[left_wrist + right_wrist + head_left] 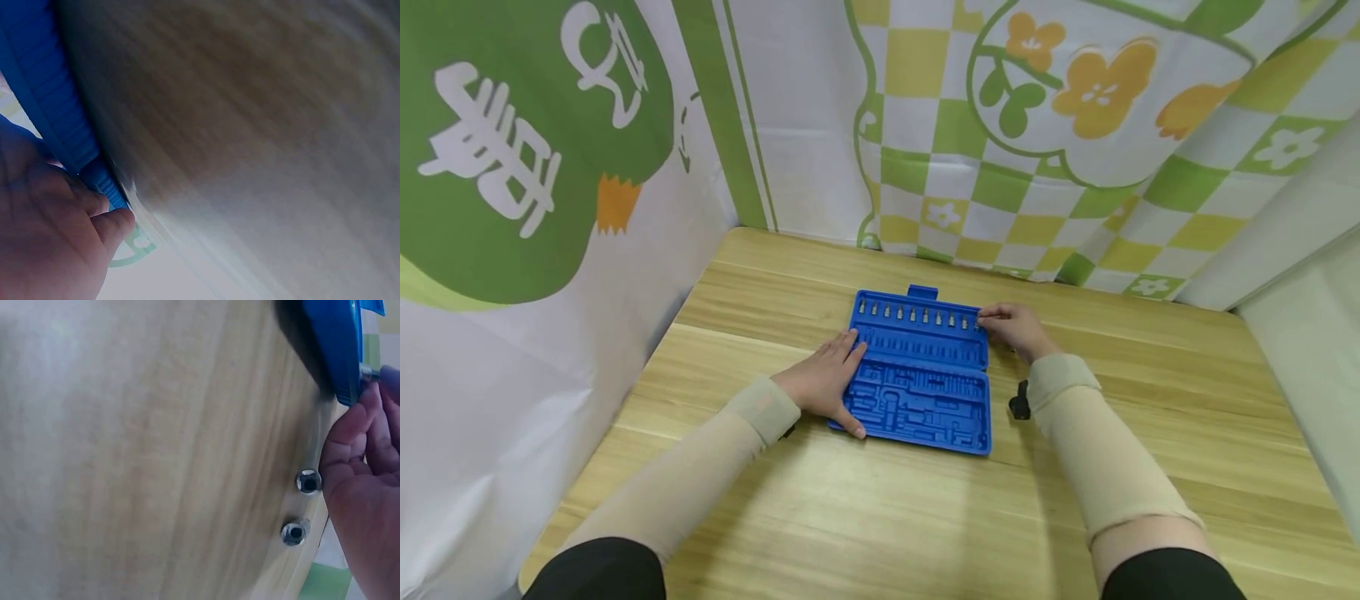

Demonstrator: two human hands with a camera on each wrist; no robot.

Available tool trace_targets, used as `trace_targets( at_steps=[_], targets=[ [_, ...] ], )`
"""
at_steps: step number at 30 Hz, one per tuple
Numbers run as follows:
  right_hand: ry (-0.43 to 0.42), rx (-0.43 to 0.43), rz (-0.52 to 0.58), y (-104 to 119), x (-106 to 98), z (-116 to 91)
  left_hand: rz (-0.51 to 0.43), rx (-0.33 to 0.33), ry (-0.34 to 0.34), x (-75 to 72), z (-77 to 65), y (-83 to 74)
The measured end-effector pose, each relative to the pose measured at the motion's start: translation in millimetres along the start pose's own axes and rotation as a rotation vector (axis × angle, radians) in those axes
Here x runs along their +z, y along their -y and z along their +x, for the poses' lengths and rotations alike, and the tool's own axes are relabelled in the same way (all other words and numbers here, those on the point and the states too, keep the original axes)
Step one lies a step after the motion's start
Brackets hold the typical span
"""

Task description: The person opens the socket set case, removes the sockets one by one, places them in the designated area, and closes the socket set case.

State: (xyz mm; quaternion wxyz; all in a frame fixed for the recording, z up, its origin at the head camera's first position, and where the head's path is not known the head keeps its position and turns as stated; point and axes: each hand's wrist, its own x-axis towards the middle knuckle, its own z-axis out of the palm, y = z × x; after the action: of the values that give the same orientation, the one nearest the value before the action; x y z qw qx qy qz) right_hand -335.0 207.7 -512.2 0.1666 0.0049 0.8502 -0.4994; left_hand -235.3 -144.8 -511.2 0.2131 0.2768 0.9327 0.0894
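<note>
An open blue plastic tool case [917, 354] lies flat on the table, with moulded slots in both halves. Along its far edge runs a row of small silver bits [913, 314]. My left hand [823, 375] rests on the case's left side, fingers spread over the edge and thumb at the near corner. At the far right corner my right hand [1011, 325] pinches a small metal bit [367, 372] at the end of the row. The fingertips partly cover that bit.
Two silver sockets [301, 506] stand on the wooden table [1150, 400] beside the right hand, mostly hidden by it in the head view. A blue latch [922, 292] juts from the case's far edge. Patterned curtains [940, 183] hang behind the table.
</note>
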Motion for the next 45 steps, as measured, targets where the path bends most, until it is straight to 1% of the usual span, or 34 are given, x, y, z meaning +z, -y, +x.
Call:
trace_targets(
  at_steps=[4,8,10,12,17,19,20,24,26,28,32,34,37,45],
  targets=[
    [-0.034,-0.041,-0.061,1.6,3.5,-1.9,0.004,-0.001,-0.002,-1.1,0.0,-0.6],
    [-0.051,-0.048,-0.100,4.3,6.3,-2.4,0.004,-0.004,0.004,-1.9,-0.9,-1.1],
    [-0.057,-0.043,-0.098,4.6,6.8,-2.2,0.002,-0.004,0.009,-1.9,-1.1,-1.2],
    [-0.059,-0.027,-0.077,4.3,6.9,-1.8,0.005,-0.002,0.014,-1.8,-1.2,-1.5],
    [-0.064,0.042,0.004,8.8,5.6,-0.9,-0.001,0.006,0.007,-3.3,-3.0,-3.4],
    [-0.078,0.065,0.051,11.7,5.5,-1.2,-0.007,0.006,0.004,-4.0,-3.6,-4.4],
    [-0.092,0.072,0.075,12.7,5.6,-1.3,-0.007,0.007,0.002,-4.3,-3.7,-4.9],
    [-0.141,0.082,0.233,17.1,5.1,-3.2,-0.003,0.006,0.000,-2.8,-2.6,-4.7],
    [-0.152,0.082,0.287,18.9,4.5,-3.9,-0.004,0.007,-0.004,-1.8,-2.2,-4.2],
    [-0.142,0.078,0.324,20.1,3.4,-4.6,0.001,0.007,-0.005,-1.0,-1.7,-3.7],
    [-0.130,0.074,0.360,20.1,-0.8,-7.1,0.005,0.010,-0.007,-0.3,-1.4,-3.5],
    [-0.132,0.071,0.361,19.5,-3.9,-9.2,0.001,0.013,-0.010,-0.4,-1.6,-3.5],
    [-0.131,0.065,0.340,16.9,-9.7,-12.4,-0.008,0.014,-0.014,-1.2,-2.5,-4.2],
    [-0.081,0.038,0.308,6.7,-27.2,-24.0,-0.018,0.014,-0.009,-1.6,-3.2,-5.1]
  ],
)
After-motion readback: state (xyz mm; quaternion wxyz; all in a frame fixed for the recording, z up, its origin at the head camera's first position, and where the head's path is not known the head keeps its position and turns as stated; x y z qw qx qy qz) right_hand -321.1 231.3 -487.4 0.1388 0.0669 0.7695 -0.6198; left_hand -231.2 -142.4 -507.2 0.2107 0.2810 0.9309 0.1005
